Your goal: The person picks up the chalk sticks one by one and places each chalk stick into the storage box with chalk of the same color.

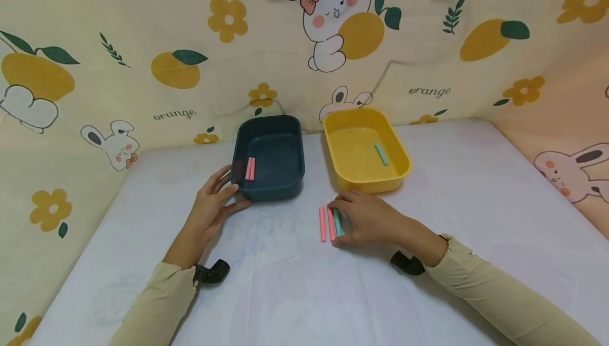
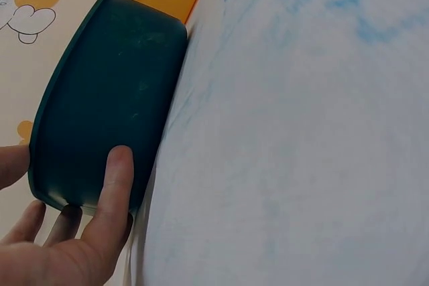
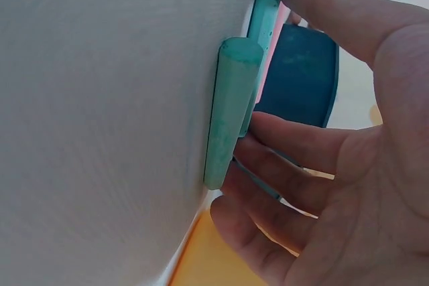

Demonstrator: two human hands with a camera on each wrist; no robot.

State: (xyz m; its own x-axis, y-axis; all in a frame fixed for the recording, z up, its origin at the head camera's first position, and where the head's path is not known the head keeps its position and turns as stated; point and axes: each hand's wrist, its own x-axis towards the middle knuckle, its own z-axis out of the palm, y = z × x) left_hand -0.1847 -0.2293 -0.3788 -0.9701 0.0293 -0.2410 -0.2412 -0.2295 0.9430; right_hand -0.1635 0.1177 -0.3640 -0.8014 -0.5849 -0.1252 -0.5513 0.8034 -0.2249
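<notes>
The head view shows the left hand (image 1: pixel 207 207), fingers spread, touching the near left corner of a dark teal rectangular plastic bin (image 1: pixel 271 194) holding two slim pink sticks (image 1: pixel 252 169). Right of it, two more pink rods (image 1: pixel 322 224) and pale green rods (image 1: pixel 338 223) lie side by side on the white cloth (image 1: pixel 285 282), the right hand's (image 1: pixel 368 220) thumb and a fingertip near their ends, whether pinching I cannot tell. Farther away, a yellow rectangular plastic bin (image 1: pixel 373 185) holds one green stick (image 1: pixel 381 154).
</notes>
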